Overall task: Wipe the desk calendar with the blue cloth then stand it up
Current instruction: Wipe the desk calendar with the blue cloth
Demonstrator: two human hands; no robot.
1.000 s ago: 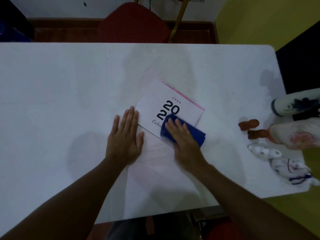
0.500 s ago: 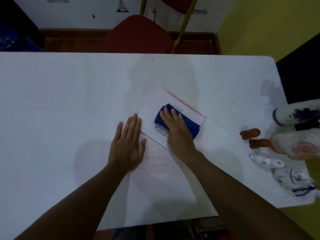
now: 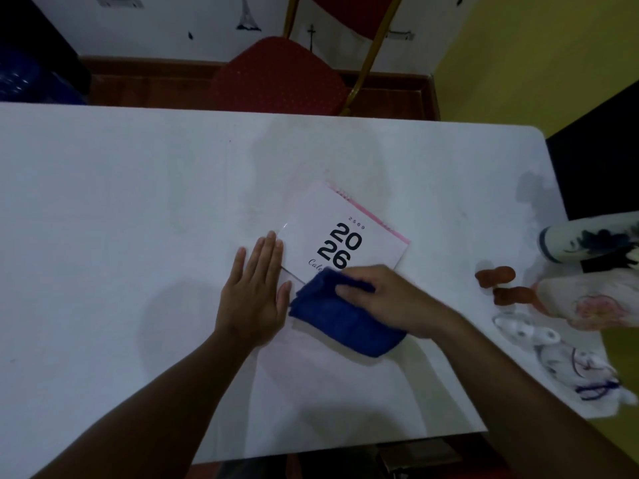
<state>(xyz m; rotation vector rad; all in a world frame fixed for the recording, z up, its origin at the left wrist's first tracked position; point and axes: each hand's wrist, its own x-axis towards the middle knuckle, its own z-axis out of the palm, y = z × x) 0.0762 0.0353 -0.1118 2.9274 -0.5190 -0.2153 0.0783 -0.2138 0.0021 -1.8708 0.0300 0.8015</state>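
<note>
The desk calendar (image 3: 349, 229) lies flat on the white table (image 3: 138, 202), its white cover printed "2026" and a pink strip along its far right edge. My left hand (image 3: 254, 295) rests flat, fingers together, at the calendar's near left corner. The folded blue cloth (image 3: 342, 323) covers the calendar's near edge and spills onto the table. My right hand (image 3: 387, 299) lies on top of the cloth with its fingers curled into the fabric.
At the table's right edge stand a blue-and-white ceramic vase (image 3: 594, 240), two small brown pieces (image 3: 498, 276), a pale floral object (image 3: 594, 302) and white figurines (image 3: 553, 347). A red chair (image 3: 280, 74) stands beyond the far edge.
My right hand has dragged the blue cloth from the middle of the cover back toward me, uncovering the "2026" print. My left hand has stayed in place.
</note>
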